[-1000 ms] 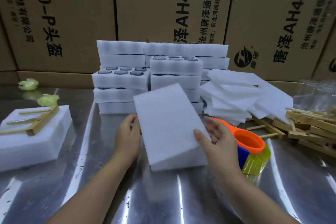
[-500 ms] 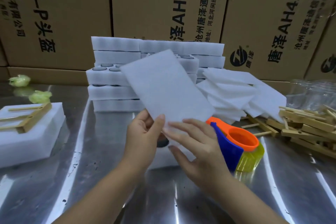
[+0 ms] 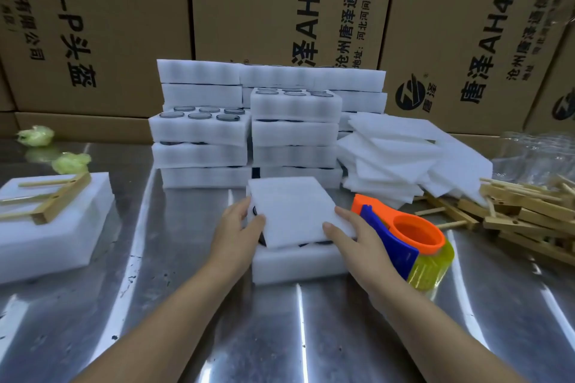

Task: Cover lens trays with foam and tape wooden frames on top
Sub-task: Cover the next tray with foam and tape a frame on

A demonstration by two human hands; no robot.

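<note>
Foam sheet [image 3: 292, 211] is lying on the lens tray [image 3: 298, 264] in front of me at counter [image 3: 186, 305] centre. It is skewed, not square to the tray edges, and dark lens rims peek out at the left and near edges. Left hand [image 3: 236, 233] is at the sheet's near-left corner, thumb on top, fingers curled at the left edge, pinching it. Right hand [image 3: 357, 236] is at the near-right corner, thumb on top and forefinger along the right edge, a light pinch; its other fingers are hidden. Room: bare steel toward me and to the left of the tray. The right side is tight, with the tape dispenser [image 3: 413, 236] just beside the right hand. The far edge is tight too, with stacked lens trays [image 3: 202, 137] just behind. The top tray of the front-left stack shows 6 lenses in its pockets; the top tray of the next stack also holds lenses, count unclear. Loose pile of foam sheets [image 3: 404, 152] is to the right of the stacks, and a heap of wooden frames [image 3: 529, 214] lies beyond the dispenser, with a clear plastic bag [image 3: 535, 152] behind it. Far left is a closed foam pack [image 3: 53, 227] with 1 wooden frame [image 3: 53, 199] on top. 2 green wads [image 3: 35, 135] lie behind it. Cardboard boxes [image 3: 280, 9] wall off the back.
</note>
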